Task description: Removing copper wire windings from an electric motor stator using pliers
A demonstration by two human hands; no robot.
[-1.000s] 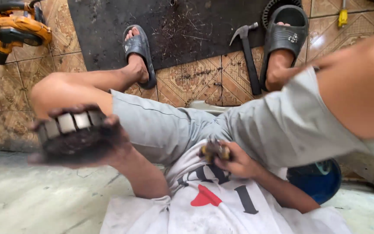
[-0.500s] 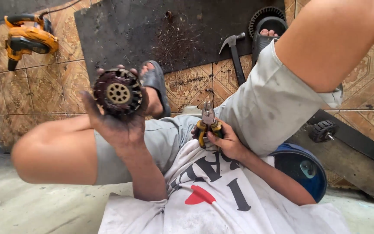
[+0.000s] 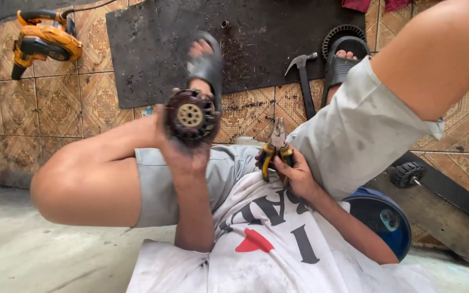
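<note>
**Drop and pinch risk: rotor held high, pliers in the lap**

Left hand (image 3: 177, 152) is raised, fingers wrapped round the back of a dark, grimy motor rotor (image 3: 191, 115), its pale hub face turned toward the camera. The grip is from behind and below only; nothing supports the part on the far side. If it slips, I'd expect it to fall onto the thigh just below the hand or onto the tiled floor (image 3: 55, 103) beyond.

Right hand (image 3: 294, 173) is closed round the yellow-and-black handles of combination pliers (image 3: 276, 146), nose pointing up and away from the body, resting against the grey shorts (image 3: 348, 135) at lap level. Jaws look shut, though detail is small.

Risks as I judge them:
- One-handed hold on a greasy, heavy-looking part: slip.
- Plier tips sit close to the leg just right of the hand: a jerk could jab skin.
- Claw hammer (image 3: 302, 81) lies beyond the right hand, beside the sandalled foot (image 3: 346, 59).
- Yellow blower (image 3: 42, 40) far left of the left hand, well apart.
</note>
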